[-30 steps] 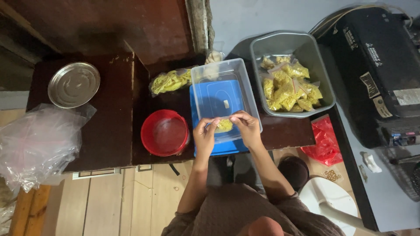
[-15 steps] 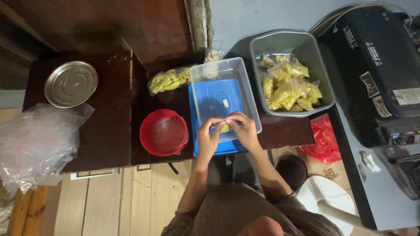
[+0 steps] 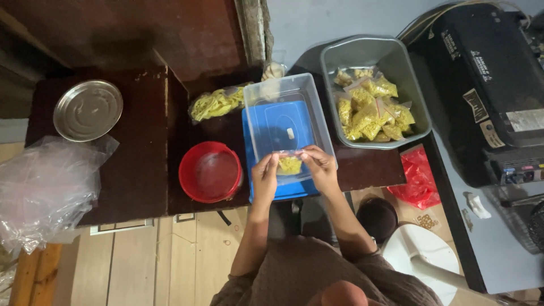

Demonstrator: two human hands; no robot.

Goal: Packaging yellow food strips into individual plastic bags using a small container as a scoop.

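The left hand (image 3: 264, 177) and right hand (image 3: 321, 168) pinched the top edge of a small clear plastic bag of yellow pieces (image 3: 289, 164) over the clear rectangular plastic tub (image 3: 272, 93). Sealing well probably meant pressing evenly along the strip.

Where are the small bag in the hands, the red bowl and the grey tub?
small bag (image 3: 289, 165), head view, on its yellow contents.
red bowl (image 3: 210, 172), head view, on its inside bottom.
grey tub (image 3: 362, 52), head view, on its bare inner wall.
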